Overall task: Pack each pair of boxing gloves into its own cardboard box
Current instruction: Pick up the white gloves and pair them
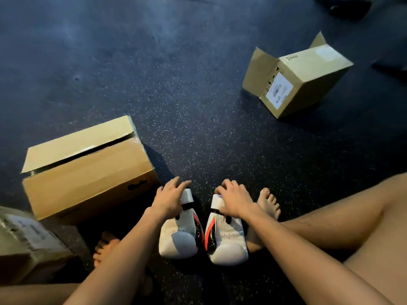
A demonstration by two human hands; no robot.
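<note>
Both hands, left [169, 200] and right [234, 202], rest spread over the cuffs of two white gloves [179, 234] on the floor. Nearest box [88, 172], beside the left hand, looks nearly closed; gloves could snag its flaps.

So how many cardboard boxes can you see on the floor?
3. A large box left of the hands, a tipped box far right, and a labelled box at the lower left edge. Others may lie outside the view.

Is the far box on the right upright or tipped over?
Tipped over. The far box lies on its side on the floor, its open flaps facing sideways to the left.
</note>
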